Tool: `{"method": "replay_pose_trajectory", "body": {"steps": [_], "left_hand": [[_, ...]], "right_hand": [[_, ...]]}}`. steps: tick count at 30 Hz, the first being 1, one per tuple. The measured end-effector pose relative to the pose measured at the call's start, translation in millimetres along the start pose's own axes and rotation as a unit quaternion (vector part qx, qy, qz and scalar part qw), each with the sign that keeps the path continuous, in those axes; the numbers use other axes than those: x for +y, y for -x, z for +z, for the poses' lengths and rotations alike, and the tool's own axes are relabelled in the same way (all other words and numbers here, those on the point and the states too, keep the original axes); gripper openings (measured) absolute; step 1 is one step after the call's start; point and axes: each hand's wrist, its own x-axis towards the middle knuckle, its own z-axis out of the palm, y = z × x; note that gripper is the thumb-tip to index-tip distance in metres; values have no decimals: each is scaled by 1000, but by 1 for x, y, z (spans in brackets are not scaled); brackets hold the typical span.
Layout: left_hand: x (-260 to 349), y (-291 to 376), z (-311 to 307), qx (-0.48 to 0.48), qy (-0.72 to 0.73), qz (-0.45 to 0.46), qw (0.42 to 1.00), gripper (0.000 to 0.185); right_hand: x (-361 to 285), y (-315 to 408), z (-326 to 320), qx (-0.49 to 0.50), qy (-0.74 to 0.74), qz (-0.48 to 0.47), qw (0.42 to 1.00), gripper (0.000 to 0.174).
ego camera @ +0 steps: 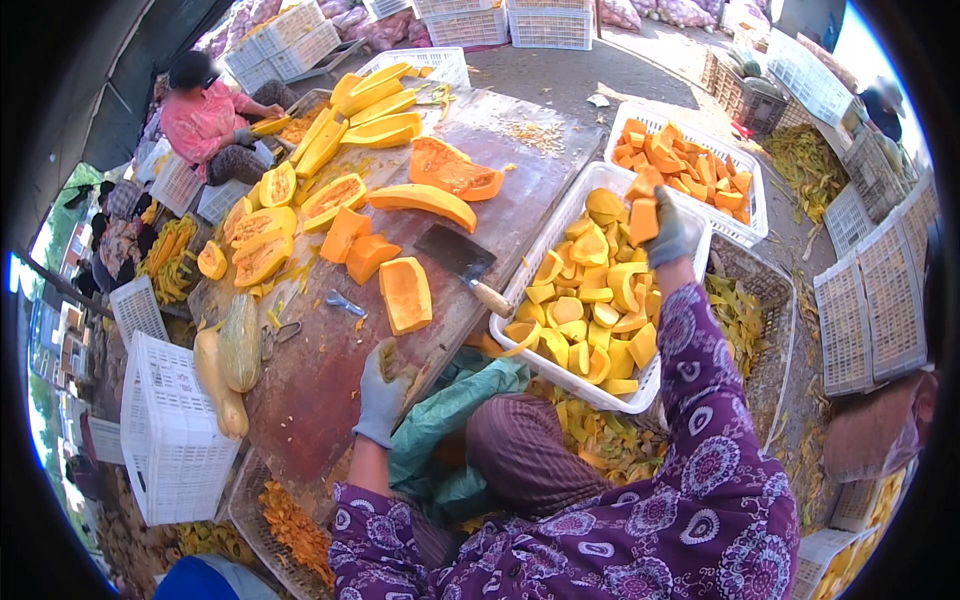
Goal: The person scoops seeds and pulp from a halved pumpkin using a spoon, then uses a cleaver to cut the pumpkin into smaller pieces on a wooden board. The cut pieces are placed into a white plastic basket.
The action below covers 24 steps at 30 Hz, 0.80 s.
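My right hand, in a grey work glove, grips orange squash pieces above a white plastic crate. Below them, the crate holds many cut yellow squash chunks. My left hand, also gloved, rests at the near edge of the wooden table with nothing visible in it. Just beyond it lies a peeled squash chunk. A cleaver lies flat, its wooden handle reaching over the table's right edge. Two more orange chunks sit to the left of the blade.
Halved squashes and peeled lengths cover the table's far side. A peeler and whole squashes lie left. Another crate holds orange chunks. Peelings lie beneath. A seated person works at far left.
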Motion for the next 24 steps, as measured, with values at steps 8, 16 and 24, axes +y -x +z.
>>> {"method": "replay_pose_trajectory", "body": {"steps": [8, 16, 24], "left_hand": [[-36, 1, -25, 96, 27, -57, 993, 53], [-56, -54, 2, 105, -1, -126, 986, 52], [-46, -94, 27, 111, -74, -188, 973, 56]], "right_hand": [[-87, -45, 77, 113, 124, -161, 973, 49], [151, 52, 104, -99, 249, 4, 963, 28], [212, 84, 138, -207, 641, -222, 705, 41]]}}
